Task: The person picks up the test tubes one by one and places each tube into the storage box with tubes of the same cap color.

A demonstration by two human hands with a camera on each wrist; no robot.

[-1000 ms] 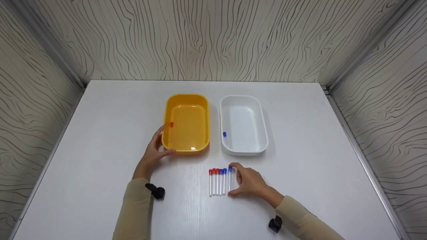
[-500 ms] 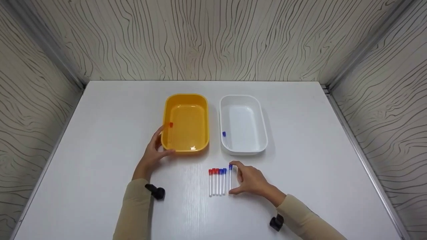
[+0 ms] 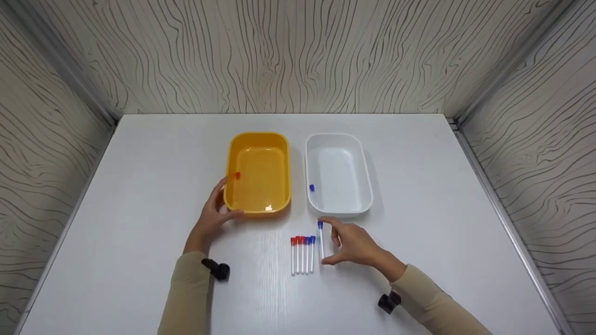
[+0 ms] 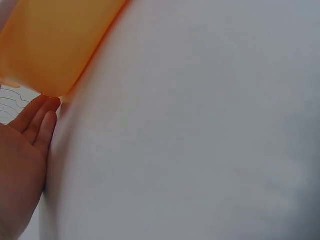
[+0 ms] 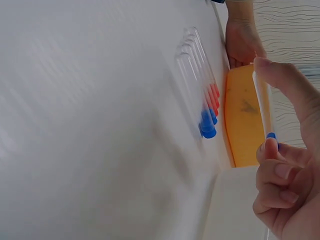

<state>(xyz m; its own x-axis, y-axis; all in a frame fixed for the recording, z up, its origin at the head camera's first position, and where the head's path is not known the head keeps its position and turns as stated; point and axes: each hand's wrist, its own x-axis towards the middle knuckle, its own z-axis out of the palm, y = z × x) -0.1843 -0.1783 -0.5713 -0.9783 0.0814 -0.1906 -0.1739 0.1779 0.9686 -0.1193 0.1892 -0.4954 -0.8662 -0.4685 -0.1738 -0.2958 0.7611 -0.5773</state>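
Held at both ends between thumb and forefinger of my right hand (image 3: pixel 355 245), a clear test tube (image 3: pixel 321 242) with a blue cap is up off the table. Its cap points toward the white bin. Left of it lies a row of several capped test tubes (image 3: pixel 302 257), red caps on the left and blue on the right. My left hand (image 3: pixel 212 221) rests against the near left corner of a yellow bin (image 3: pixel 263 186). In the left wrist view its fingers (image 4: pixel 40 120) look straight along the bin's wall.
A white bin (image 3: pixel 342 179) stands right of the yellow one, with a blue-capped tube (image 3: pixel 312 188) by its left wall. A red-capped tube (image 3: pixel 238 175) lies along the yellow bin's left side. Patterned panels (image 3: pixel 279 56) surround the white table (image 3: pixel 116 232).
My right hand has lifted the blue-capped test tube away from the row and moved it slightly forward, toward the white bin. The left hand stays at the yellow bin.
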